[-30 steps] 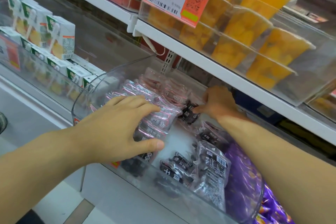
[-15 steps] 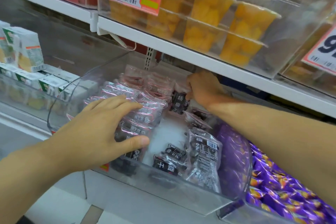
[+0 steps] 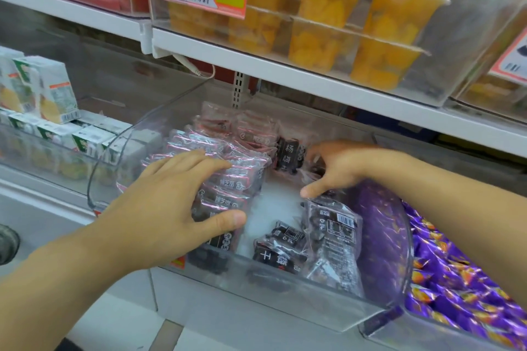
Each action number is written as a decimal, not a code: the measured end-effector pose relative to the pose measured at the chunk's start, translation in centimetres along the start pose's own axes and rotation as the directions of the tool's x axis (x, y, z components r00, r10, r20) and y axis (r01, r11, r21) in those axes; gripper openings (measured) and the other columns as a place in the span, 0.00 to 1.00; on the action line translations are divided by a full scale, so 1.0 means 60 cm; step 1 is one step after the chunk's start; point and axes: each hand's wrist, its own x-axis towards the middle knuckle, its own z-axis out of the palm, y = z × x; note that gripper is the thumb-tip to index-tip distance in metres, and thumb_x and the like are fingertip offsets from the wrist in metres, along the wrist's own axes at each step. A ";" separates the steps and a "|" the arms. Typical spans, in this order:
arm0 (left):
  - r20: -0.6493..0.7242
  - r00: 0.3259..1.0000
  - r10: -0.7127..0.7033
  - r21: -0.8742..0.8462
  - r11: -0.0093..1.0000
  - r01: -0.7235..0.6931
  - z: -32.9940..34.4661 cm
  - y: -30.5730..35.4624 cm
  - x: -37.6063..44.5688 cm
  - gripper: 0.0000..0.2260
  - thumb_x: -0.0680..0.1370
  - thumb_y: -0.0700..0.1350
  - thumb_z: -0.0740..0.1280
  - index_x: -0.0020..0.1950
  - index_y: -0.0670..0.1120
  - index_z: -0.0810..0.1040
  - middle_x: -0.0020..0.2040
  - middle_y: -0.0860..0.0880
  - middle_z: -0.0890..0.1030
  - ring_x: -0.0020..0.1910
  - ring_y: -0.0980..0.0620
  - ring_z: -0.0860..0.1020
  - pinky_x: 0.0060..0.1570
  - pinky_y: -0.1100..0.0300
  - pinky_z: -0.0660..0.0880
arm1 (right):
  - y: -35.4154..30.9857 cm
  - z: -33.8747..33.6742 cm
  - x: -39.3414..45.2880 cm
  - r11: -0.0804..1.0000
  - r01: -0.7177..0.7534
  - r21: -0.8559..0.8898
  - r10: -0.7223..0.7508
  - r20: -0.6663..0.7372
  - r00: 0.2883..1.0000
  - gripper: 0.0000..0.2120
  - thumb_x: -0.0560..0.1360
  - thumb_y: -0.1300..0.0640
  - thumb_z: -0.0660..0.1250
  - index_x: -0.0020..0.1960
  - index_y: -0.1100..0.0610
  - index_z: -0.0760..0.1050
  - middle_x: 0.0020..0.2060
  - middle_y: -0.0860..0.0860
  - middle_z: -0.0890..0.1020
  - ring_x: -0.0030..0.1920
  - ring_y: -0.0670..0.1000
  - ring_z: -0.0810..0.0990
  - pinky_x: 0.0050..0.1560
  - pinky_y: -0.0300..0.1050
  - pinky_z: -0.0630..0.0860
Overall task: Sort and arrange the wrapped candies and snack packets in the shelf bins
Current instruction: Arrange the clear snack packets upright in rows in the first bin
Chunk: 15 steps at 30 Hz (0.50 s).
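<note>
Item: row of pink-edged clear-wrapped dark snack packets (image 3: 225,177), standing on edge in the left part of the clear plastic shelf bin (image 3: 285,291), held under the spread fingers and against the thumb of the left hand (image 3: 168,208). Loose black-labelled clear packets (image 3: 330,236) lie flat beyond that thumb; one upright black-labelled packet (image 3: 289,155) stands just off the right hand (image 3: 336,168), whose fingers are loosely apart, grip unclear. Risk, as judged: easing the left hand could let the slippery row topple into the bare white gap, and the right hand's reach may knock the upright packet over.
</note>
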 end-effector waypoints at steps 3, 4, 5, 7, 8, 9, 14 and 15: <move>-0.008 1.000 0.002 -0.012 1.000 -0.002 0.001 0.001 -0.002 0.40 0.67 0.80 0.48 0.75 0.63 0.59 0.71 0.64 0.64 0.72 0.62 0.57 0.68 0.64 0.52 | 0.008 0.003 -0.003 0.999 -0.014 -0.048 0.007 -0.130 0.992 0.20 0.74 0.54 0.73 0.65 0.54 0.75 0.61 0.51 0.79 0.55 0.55 0.79 0.53 0.45 0.77; -0.007 1.000 0.000 -0.015 1.000 0.000 0.000 0.001 -0.003 0.40 0.67 0.80 0.48 0.75 0.63 0.60 0.72 0.64 0.64 0.73 0.61 0.58 0.68 0.63 0.52 | 0.011 -0.001 -0.002 0.998 -0.029 -0.052 0.020 -0.170 0.985 0.17 0.75 0.59 0.71 0.63 0.55 0.76 0.60 0.53 0.80 0.54 0.56 0.80 0.53 0.47 0.80; -0.005 1.000 -0.003 -0.014 1.000 0.003 0.001 0.001 -0.005 0.40 0.67 0.80 0.48 0.75 0.63 0.59 0.72 0.63 0.64 0.74 0.60 0.58 0.69 0.63 0.52 | 0.014 -0.006 -0.003 0.998 -0.040 -0.054 0.030 -0.188 0.982 0.15 0.75 0.61 0.69 0.61 0.56 0.76 0.58 0.54 0.80 0.53 0.56 0.80 0.50 0.48 0.81; -0.005 1.000 -0.010 -0.012 1.000 0.010 0.001 0.000 -0.004 0.40 0.67 0.80 0.48 0.75 0.63 0.59 0.73 0.62 0.64 0.74 0.60 0.58 0.69 0.62 0.51 | 0.018 -0.022 -0.008 0.998 -0.036 -0.041 0.028 -0.188 0.982 0.16 0.75 0.64 0.67 0.61 0.52 0.73 0.54 0.54 0.79 0.48 0.53 0.80 0.41 0.45 0.79; -0.004 1.000 -0.014 -0.015 1.000 0.014 0.002 0.000 -0.003 0.40 0.67 0.80 0.48 0.75 0.63 0.59 0.74 0.62 0.63 0.74 0.60 0.57 0.70 0.62 0.51 | 0.018 -0.029 -0.012 0.999 -0.027 -0.025 0.022 -0.182 0.983 0.20 0.75 0.65 0.66 0.65 0.52 0.71 0.54 0.54 0.79 0.49 0.53 0.80 0.42 0.46 0.79; -0.005 1.000 -0.018 -0.018 1.000 0.018 0.002 0.001 -0.003 0.40 0.67 0.80 0.48 0.75 0.63 0.59 0.74 0.62 0.63 0.74 0.60 0.57 0.70 0.62 0.51 | 0.019 -0.036 -0.014 1.000 -0.013 -0.014 0.010 -0.186 0.982 0.24 0.75 0.65 0.66 0.70 0.53 0.69 0.56 0.54 0.78 0.51 0.55 0.81 0.47 0.49 0.81; -0.003 1.000 -0.008 -0.012 1.000 0.008 0.002 0.001 -0.002 0.40 0.68 0.80 0.49 0.76 0.63 0.59 0.74 0.62 0.63 0.74 0.60 0.58 0.72 0.59 0.53 | 0.010 -0.050 -0.016 0.989 0.145 0.007 -0.141 -0.197 0.970 0.27 0.77 0.56 0.70 0.74 0.55 0.66 0.64 0.53 0.75 0.57 0.53 0.76 0.54 0.44 0.75; 0.002 1.000 -0.008 -0.006 1.000 0.008 0.002 0.000 -0.002 0.40 0.68 0.80 0.48 0.76 0.63 0.58 0.74 0.63 0.63 0.74 0.61 0.58 0.72 0.58 0.54 | 0.007 -0.047 -0.011 0.983 0.179 0.039 -0.169 -0.176 0.970 0.26 0.77 0.57 0.70 0.73 0.55 0.67 0.63 0.51 0.76 0.55 0.50 0.75 0.49 0.40 0.73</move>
